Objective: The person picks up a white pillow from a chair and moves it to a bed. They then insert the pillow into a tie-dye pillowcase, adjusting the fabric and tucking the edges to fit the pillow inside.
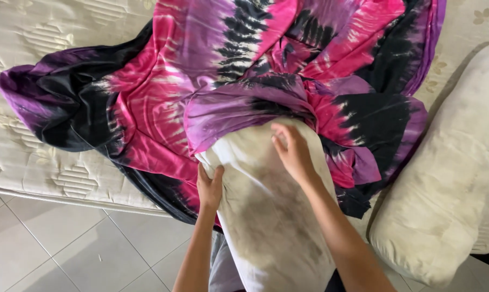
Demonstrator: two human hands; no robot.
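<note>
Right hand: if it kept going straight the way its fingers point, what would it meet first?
The right hand lies on the stained white pillow, fingers aimed up the bed. Straight on, it would likely first meet the purple edge of the tie-dye cover bunched over the pillow's top.

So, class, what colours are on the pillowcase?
Pink, purple and black tie-dye pillowcase, seen from the head view.
</note>
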